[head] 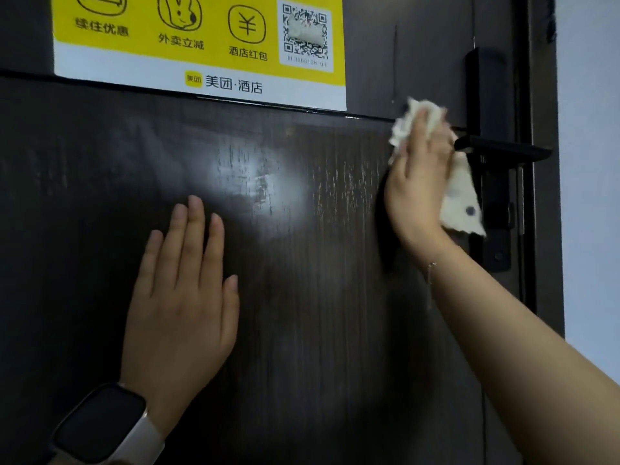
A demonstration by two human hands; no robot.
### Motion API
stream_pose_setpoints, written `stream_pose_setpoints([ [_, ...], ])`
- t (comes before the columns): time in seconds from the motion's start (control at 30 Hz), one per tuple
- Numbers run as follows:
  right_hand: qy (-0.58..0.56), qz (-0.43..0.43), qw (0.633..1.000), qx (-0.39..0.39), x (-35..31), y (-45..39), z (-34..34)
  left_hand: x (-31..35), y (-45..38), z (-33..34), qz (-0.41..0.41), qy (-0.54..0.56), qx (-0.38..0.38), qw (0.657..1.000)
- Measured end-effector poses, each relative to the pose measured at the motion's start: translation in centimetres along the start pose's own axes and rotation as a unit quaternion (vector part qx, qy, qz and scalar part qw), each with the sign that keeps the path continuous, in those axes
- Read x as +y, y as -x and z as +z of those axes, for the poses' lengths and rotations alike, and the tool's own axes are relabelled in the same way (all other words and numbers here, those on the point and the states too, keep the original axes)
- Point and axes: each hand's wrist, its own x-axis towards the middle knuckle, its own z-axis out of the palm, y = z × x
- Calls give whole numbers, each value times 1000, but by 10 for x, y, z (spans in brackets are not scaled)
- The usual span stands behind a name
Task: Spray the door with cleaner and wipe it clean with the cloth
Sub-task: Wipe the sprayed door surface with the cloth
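Observation:
The dark wood-grain door fills the view, with wet streaks and a bright glare near its middle. My right hand presses a white cloth with dark dots flat against the door, just left of the black lever handle. Its fingers lie fairly straight over the cloth, which sticks out above and to the right of the hand. My left hand rests flat on the door lower left, fingers straight and together, holding nothing. No spray bottle is in view.
A yellow and white sticker with a QR code is stuck on the upper door. The black lock plate runs above and below the lever. The door frame and a pale wall lie at the right.

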Motion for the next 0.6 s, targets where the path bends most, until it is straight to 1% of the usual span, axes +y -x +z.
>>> stream_pose_setpoints([
  [0.1,-39,-124,991,-12,-48,6,15,1,0,-2,-4,22,3,1000],
  [0.17,-74,-134,988,-27,-54,6,15,1,-4,-6,-18,50,7,999],
  [0.23,-82,-98,992,-17,-42,-2,11,0,-17,-13,-12,66,24,997],
  [0.33,-58,-15,998,13,-20,-38,7,-7,-55,-18,22,41,60,997],
  [0.4,-60,56,996,21,-28,-66,6,-14,-76,-18,-5,37,72,997],
  [0.43,-59,75,995,15,-38,-76,8,-17,-82,-18,-22,35,72,997],
  [0.47,-55,62,997,7,-50,-83,10,-19,-84,-15,-32,28,66,997],
  [0.5,-53,20,998,-5,-62,-88,14,-20,-84,-13,-36,20,60,997],
  [0.57,-62,-93,993,-42,-77,-99,19,-21,-81,-10,-33,12,54,998],
  [0.6,-62,-126,988,-59,-79,-109,19,-21,-81,-10,-30,11,53,998],
])
